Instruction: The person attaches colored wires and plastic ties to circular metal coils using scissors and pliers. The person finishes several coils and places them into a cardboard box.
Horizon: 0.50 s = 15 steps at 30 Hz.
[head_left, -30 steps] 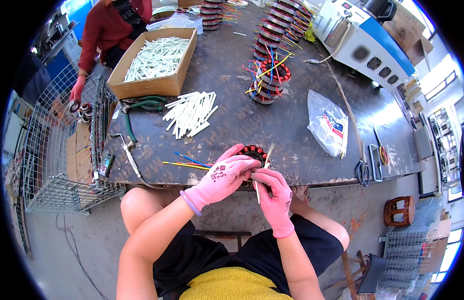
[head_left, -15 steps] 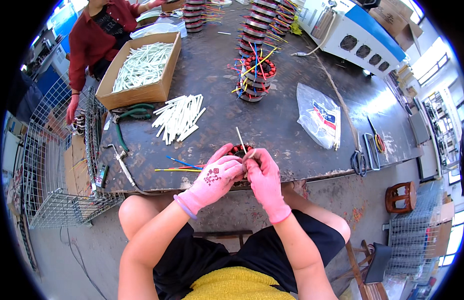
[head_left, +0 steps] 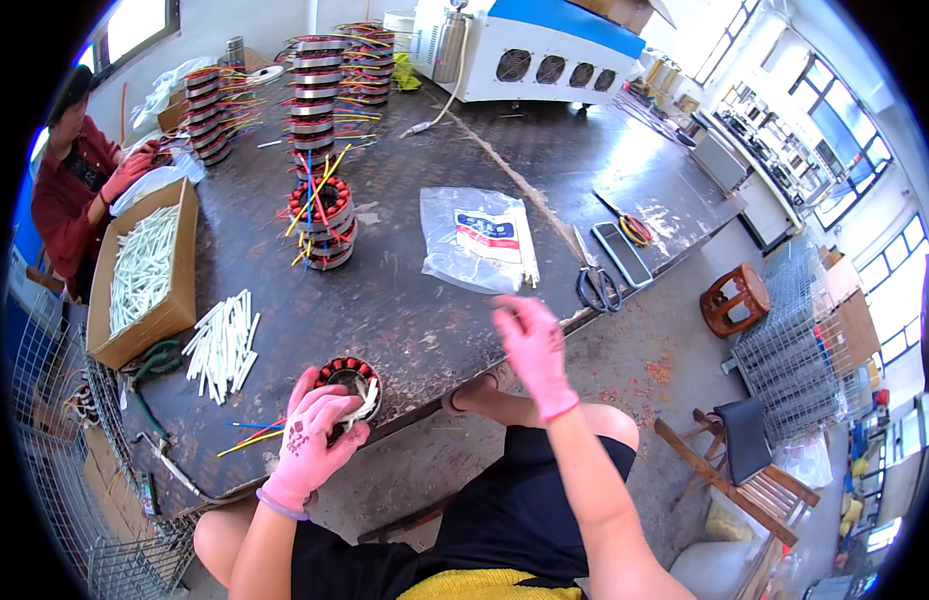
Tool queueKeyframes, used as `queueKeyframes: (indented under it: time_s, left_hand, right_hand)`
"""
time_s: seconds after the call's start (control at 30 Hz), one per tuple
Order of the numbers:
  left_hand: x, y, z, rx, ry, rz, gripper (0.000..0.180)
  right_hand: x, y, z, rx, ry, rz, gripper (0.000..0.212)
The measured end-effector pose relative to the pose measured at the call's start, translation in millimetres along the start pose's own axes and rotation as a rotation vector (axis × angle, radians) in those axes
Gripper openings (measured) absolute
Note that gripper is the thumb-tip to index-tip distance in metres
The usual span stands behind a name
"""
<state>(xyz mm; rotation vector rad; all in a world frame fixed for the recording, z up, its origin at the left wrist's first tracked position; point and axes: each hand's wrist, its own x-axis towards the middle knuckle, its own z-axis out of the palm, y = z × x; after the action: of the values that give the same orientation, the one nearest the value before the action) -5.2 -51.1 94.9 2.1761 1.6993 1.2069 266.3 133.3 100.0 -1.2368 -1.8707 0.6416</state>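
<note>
1. One wire-wound ring (head_left: pixel 357 367) sits at the bench's (head_left: pixel 395 320) near edge; the left hand (head_left: pixel 320 428) grips it from its 7 o'clock side, fingers curled over it, presumably to steady it.
2. A white strip (head_left: pixel 369 396) lies against the ring around 4 o'clock – whether the left fingers pinch it, I cannot tell.
3. The right hand (head_left: pixel 533 350) hangs at the ring's 3 o'clock, fingers loosely bent and slightly apart, with nothing visible in them.
4. Loose white tubes (head_left: pixel 225 345) lie near 10 o'clock, the carton (head_left: pixel 135 346) just beyond – probably heaped there for easy reach.
5. Coloured wires (head_left: pixel 253 438) fan toward 8 o'clock, past the left hand.
6. Stacked rings (head_left: pixel 330 255) stand at 12 o'clock, likely piled to save room.
7. The plastic bag (head_left: pixel 445 260) lies at 1 o'clock, the scissors (head_left: pixel 591 268) at 2, seemingly set aside.
</note>
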Motion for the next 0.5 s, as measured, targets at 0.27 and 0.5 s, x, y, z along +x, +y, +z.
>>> queueKeyframes:
  time_s: [0.27,0.5]
  left_hand:
    - [0,-9,11,0.017,0.002,0.038,0.035]
    - [-1,-11,4,0.041,-0.004,0.037,0.036]
  right_hand:
    - [50,94,-40,-0.925,0.009,-0.273,0.010]
    - [10,66,-41,-0.708,-0.171,-0.301,0.012]
